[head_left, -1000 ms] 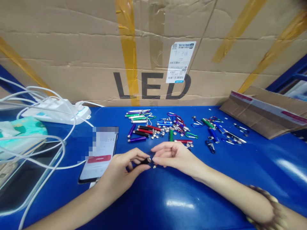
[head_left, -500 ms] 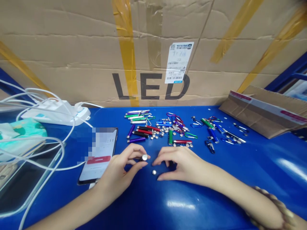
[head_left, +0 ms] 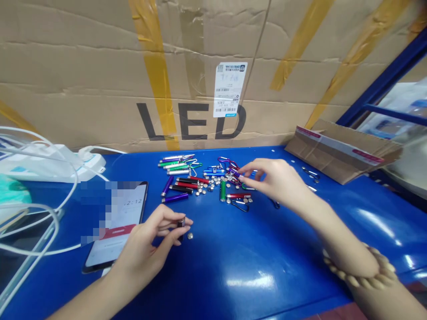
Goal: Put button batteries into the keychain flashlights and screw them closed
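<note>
A short dark tube with a silver end (head_left: 181, 222) is pinched between the thumb and fingers of my left hand (head_left: 155, 235), over the front of the blue table. Just right of it lies a button cell (head_left: 190, 236). My right hand (head_left: 276, 180) reaches over the pile, thumb and forefinger apart, their tips beside purple and red carabiner pieces (head_left: 233, 172); whether they touch is unclear. In front of that hand are a green tube (head_left: 223, 191), a red tube (head_left: 238, 195) and a black carabiner (head_left: 240, 205). Several button cells (head_left: 203, 189) are scattered among the tubes.
Penlights with carabiners (head_left: 176, 164) lie at the back; purple, black and red tubes (head_left: 182, 186) are in front of them. A phone (head_left: 116, 235), white cables (head_left: 53, 213) and a power strip (head_left: 66, 162) occupy the left. Cardboard boxes (head_left: 336, 151) stand behind and right.
My right hand has moved from beside the loose button cell to the pile at the back. A black carabiner now lies by the red tube. My left hand keeps its tube, now more upright.
</note>
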`<state>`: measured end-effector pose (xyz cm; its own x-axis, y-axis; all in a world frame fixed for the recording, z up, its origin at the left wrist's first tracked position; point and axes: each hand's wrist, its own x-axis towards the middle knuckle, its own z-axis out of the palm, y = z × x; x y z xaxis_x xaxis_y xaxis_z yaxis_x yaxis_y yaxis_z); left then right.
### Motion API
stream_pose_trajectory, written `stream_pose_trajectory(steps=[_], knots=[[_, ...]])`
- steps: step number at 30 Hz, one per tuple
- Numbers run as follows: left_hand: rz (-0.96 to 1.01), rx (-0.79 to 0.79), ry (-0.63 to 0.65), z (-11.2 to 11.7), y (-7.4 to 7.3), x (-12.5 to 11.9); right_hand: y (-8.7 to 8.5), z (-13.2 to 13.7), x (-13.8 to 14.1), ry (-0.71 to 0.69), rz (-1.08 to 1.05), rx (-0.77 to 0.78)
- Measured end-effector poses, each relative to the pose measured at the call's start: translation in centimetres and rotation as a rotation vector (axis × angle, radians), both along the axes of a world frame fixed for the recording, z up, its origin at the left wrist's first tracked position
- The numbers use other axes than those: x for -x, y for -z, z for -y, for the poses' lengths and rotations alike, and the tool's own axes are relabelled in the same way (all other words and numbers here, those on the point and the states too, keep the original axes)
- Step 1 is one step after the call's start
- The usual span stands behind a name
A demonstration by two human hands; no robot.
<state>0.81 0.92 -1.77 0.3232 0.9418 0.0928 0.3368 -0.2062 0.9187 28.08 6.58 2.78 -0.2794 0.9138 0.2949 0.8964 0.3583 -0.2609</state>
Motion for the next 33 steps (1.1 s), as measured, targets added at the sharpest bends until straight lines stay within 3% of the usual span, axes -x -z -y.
stream_pose_trajectory(steps=[3, 6, 10, 17, 25, 33], knots=[[0.054, -0.002, 0.084, 0.4, -0.5, 0.2, -0.6, -1.0, -2.9, -0.055, 0.004, 0.188], [-0.041, 0.095, 0.284, 0.5, -1.3, 0.6, -0.4, -1.5, -4.2, -0.191, -0.032, 0.422], [-0.272, 0.108, 0.381, 0.0, -1.8, 0.7, -0.3, -1.1, -3.8, -0.229, -0.033, 0.43], [-0.196, 0.028, 0.238, -1.2, -1.0, 0.3, -0.7, -0.8, -3.6, -0.169, 0.038, 0.315], [-0.02, -0.051, -0.038, -1.0, -0.5, 0.4, -1.4, -0.8, -4.6, 0.095, 0.12, 0.059], [0.091, 0.094, -0.161, -0.6, -0.4, 0.6, -1.7, -0.6, -4.8, 0.348, 0.279, 0.049]])
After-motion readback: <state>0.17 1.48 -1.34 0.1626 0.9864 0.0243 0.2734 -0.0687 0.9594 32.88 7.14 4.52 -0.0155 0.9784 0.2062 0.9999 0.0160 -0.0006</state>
